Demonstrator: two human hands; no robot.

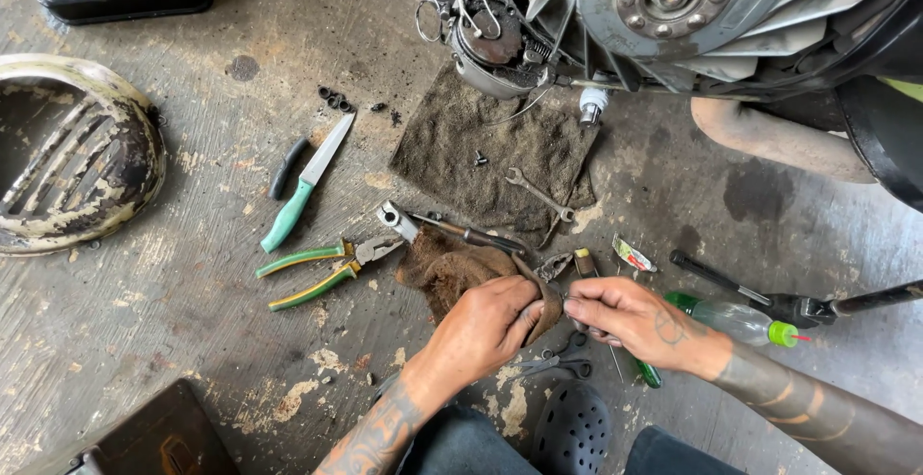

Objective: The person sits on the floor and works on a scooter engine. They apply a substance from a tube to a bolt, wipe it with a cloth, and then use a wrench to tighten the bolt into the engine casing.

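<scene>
Wiping looks like the step in hand: the left hand (486, 326) is clamping a brown rag (452, 271) around a small metal part, while the right hand (630, 319) is pinching its other end, low on the concrete floor (183, 292). Green-handled pliers (322, 271) and a knife (308, 182) are lying to the left. Next, I judge, turning the part inside the cloth needs a firm grip.
</scene>
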